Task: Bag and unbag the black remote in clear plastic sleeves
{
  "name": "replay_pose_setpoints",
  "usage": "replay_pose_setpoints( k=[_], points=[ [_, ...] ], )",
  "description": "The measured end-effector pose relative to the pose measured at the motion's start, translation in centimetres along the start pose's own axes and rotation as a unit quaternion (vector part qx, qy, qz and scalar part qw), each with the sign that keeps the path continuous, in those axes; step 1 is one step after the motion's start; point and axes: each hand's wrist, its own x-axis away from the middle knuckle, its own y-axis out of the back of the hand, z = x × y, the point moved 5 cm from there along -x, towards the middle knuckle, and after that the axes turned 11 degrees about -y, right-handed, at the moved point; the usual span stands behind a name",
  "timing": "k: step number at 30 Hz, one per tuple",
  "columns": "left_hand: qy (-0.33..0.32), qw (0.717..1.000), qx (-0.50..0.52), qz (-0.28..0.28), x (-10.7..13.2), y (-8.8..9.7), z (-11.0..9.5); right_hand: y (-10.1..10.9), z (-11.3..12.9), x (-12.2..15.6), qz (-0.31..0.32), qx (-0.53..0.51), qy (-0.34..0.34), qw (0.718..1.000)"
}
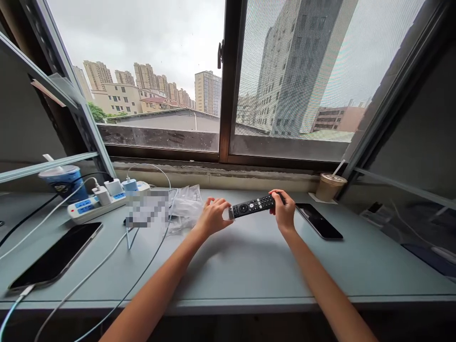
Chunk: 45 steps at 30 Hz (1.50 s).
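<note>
A black remote control (252, 205) with rows of buttons is held just above the desk, tilted up toward the right. My right hand (284, 212) is closed around its right end, with the thumb along the near side. At its left end, my left hand (213, 217) pinches with thumb and curled fingers, where a bit of clear plastic (230, 213) shows over the tip. Whether the left fingers press on the remote itself or only on that plastic is hard to see. Crumpled clear plastic bags (185, 206) lie behind my left hand.
A phone (318, 221) lies right of my right hand, near an iced drink cup (330, 187). On the left are a charging phone (55, 256), a power strip (107, 205) with chargers, a blue cup (66, 183) and loose cables. A window frame (228, 128) rises behind the desk (249, 270).
</note>
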Motion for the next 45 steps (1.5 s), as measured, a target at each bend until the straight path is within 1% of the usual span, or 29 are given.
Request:
replay_pose_setpoints(
  k=[3,5,9,11,13,18,20,21,22,24,26,28,30,32,35,38,41,45],
  points=[
    [0.004,1.0,-0.017,-0.007,-0.1,0.2,-0.2,-1.3,-0.6,0.3,0.078,0.007,-0.047,0.996],
    [0.016,0.999,-0.034,-0.014,-0.1,0.5,-0.1,-2.5,-1.0,0.8,0.15,0.002,-0.082,0.985],
    [0.029,0.998,-0.053,-0.034,-0.1,1.2,0.3,-4.4,-1.5,2.3,0.296,-0.006,-0.133,0.946],
    [0.021,0.997,-0.055,-0.039,-0.1,1.2,0.1,-5.2,-1.7,3.3,0.349,-0.007,-0.146,0.925],
    [0.008,0.998,-0.057,-0.037,0.0,0.9,-0.4,-5.9,-1.9,4.3,0.387,-0.013,-0.155,0.909],
    [-0.013,0.999,-0.043,-0.029,0.1,0.0,-1.9,-7.2,-2.2,5.9,0.415,-0.056,-0.175,0.891],
    [-0.023,0.999,-0.023,-0.036,0.0,-0.1,-2.1,-7.2,-2.1,5.9,0.435,-0.071,-0.187,0.878],
    [-0.029,0.999,-0.011,-0.043,0.0,0.0,-2.1,-7.1,-2.0,5.6,0.436,-0.075,-0.191,0.877],
    [-0.033,0.998,-0.001,-0.052,-0.1,0.1,-1.9,-6.7,-1.9,5.2,0.428,-0.079,-0.192,0.88],
    [-0.034,0.998,0.005,-0.056,-0.2,0.4,-1.3,-5.8,-1.7,3.8,0.387,-0.092,-0.194,0.897],
    [-0.017,0.999,-0.007,-0.027,-0.2,0.5,-0.4,-4.7,-1.5,2.5,0.341,-0.113,-0.199,0.912],
    [0.012,1.0,-0.021,0.013,-0.1,0.4,0.6,-4.0,-1.4,1.7,0.325,-0.13,-0.201,0.915],
    [0.039,0.998,-0.031,0.031,0.0,0.4,1.2,-3.8,-1.2,1.5,0.347,-0.141,-0.194,0.907],
    [0.054,0.997,-0.04,0.028,0.2,0.4,1.4,-4.0,-0.9,1.8,0.393,-0.143,-0.179,0.891],
    [0.06,0.997,-0.049,0.028,0.3,0.2,1.4,-4.3,-0.7,2.7,0.456,-0.133,-0.168,0.864],
    [0.057,0.996,-0.058,0.032,0.4,0.0,1.3,-4.5,-0.8,3.3,0.488,-0.13,-0.179,0.845],
    [0.052,0.996,-0.064,0.039,0.4,-0.1,1.0,-4.6,-1.3,3.6,0.495,-0.095,-0.194,0.842],
    [0.039,0.994,-0.067,0.071,0.3,-0.6,0.5,-4.7,-2.2,3.6,0.473,-0.019,-0.201,0.857]
  ],
)
